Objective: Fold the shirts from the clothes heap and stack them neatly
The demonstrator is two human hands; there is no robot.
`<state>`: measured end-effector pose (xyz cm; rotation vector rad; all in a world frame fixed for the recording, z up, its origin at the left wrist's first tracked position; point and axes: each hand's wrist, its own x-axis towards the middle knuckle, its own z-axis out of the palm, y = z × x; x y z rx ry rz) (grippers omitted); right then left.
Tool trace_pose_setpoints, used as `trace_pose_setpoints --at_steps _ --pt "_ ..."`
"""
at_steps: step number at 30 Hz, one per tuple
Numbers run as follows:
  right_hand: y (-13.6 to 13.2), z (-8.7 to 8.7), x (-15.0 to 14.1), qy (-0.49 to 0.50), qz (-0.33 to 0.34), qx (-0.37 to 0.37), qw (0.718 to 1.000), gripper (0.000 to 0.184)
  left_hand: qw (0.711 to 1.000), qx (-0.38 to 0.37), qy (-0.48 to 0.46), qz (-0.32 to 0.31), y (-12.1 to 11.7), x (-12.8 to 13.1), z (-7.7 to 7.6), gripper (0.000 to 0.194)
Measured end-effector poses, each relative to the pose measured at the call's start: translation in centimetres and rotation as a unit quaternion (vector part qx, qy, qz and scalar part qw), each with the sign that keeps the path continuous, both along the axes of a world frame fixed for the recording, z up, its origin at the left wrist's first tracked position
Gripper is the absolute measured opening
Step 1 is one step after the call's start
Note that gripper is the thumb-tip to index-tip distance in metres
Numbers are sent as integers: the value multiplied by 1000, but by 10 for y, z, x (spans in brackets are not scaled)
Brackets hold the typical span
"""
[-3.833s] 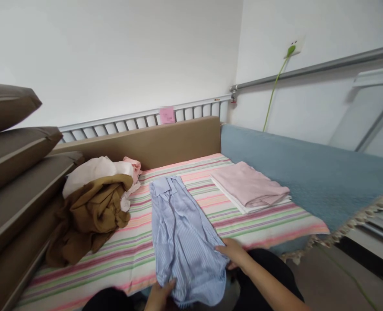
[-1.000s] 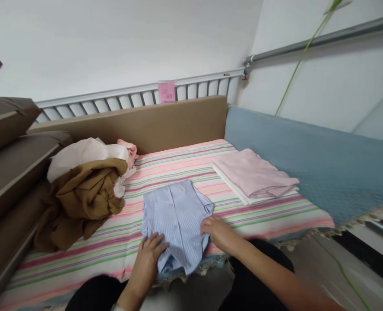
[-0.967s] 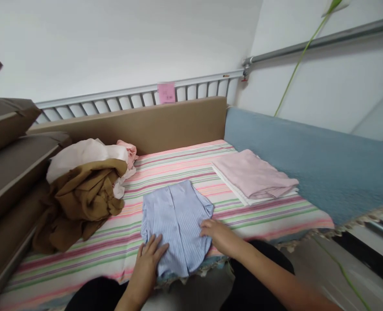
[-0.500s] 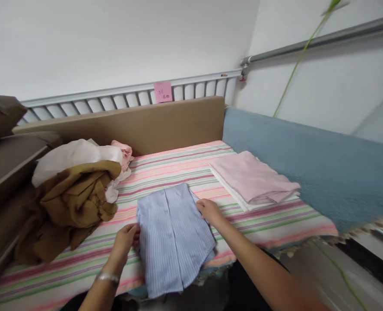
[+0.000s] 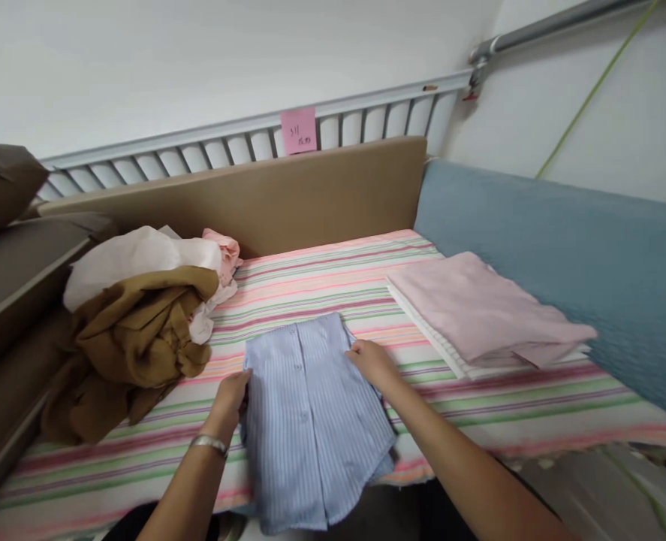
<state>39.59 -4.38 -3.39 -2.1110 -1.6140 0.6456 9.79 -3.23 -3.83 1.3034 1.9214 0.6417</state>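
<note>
A blue-and-white striped shirt lies front up, its sides folded in and its buttons running down the middle. The curved hem hangs over the near edge of the striped cloth. My left hand, with a silver bracelet at the wrist, is closed on the shirt's left edge; its fingertips are partly tucked under the fabric. On the opposite side, my right hand pinches the right edge near the top, thumb and fingers together.
Folded pink and white garments lie stacked at the right. A crumpled brown garment and a white one are heaped at the left beside cardboard boxes. A brown board and a blue padded panel border the striped cloth.
The view has shifted slightly. Both hands stay at the shirt's side edges, with the left slightly higher along its edge. The shirt remains spread in the same place.
</note>
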Motion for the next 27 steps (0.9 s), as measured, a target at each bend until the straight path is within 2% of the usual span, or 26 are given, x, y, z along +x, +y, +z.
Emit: trace_pose_setpoints --at_steps 5,10,16,18,20,22,25,27 --pt "-5 -1 2 -45 -19 29 998 17 988 80 129 -4 3 -2 -6 30" --pt "-3 -5 1 -94 -11 42 995 16 966 71 246 -18 3 5 -8 32" --pt "9 -5 2 -116 -16 37 992 18 949 69 306 -33 13 14 -6 38" --pt "11 -6 4 -101 -12 52 993 16 948 72 309 -34 15 15 -7 38" --pt "12 -6 8 -75 -13 100 992 14 948 81 306 -27 18 11 -5 39" --pt "16 -6 14 -33 -26 134 990 18 947 117 299 -20 26 5 -1 43" --pt "29 -6 23 61 -56 81 993 33 947 171 259 -82 54 -3 10 57" --pt "42 -6 24 132 -56 19 989 34 954 144 213 -152 79 -4 16 65"
